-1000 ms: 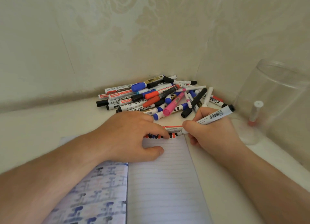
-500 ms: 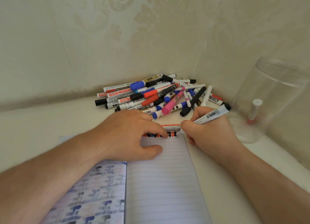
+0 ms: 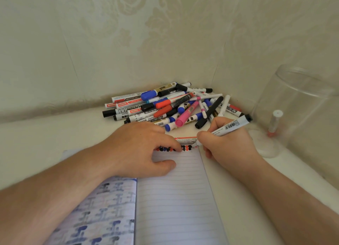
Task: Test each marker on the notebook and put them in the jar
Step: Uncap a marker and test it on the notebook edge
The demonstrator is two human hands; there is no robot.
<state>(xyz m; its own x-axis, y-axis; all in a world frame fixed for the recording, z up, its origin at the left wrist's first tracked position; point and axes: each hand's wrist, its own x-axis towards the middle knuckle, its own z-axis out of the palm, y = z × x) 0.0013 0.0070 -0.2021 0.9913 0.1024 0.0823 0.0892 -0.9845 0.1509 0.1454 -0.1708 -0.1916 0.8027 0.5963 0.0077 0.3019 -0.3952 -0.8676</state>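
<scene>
An open lined notebook (image 3: 176,198) lies in front of me with a row of black, blue and red test marks (image 3: 176,149) along its top line. My left hand (image 3: 139,151) rests flat on the page, fingertips beside the marks. My right hand (image 3: 227,143) grips a white marker (image 3: 232,125) with a barcode, its tip at the page's top right corner. A pile of markers (image 3: 174,107) lies in the corner behind. The clear jar (image 3: 300,105) stands at the right and holds one white marker with a red end (image 3: 274,123).
Patterned walls close the corner behind and to the right of the white surface (image 3: 55,140). A red-and-white marker (image 3: 185,139) lies just above the notebook's top edge. The left notebook page (image 3: 99,213) shows ink that has bled through.
My right hand has shifted slightly left and down with the marker tip staying at the top line; the left hand stays put on the page.
</scene>
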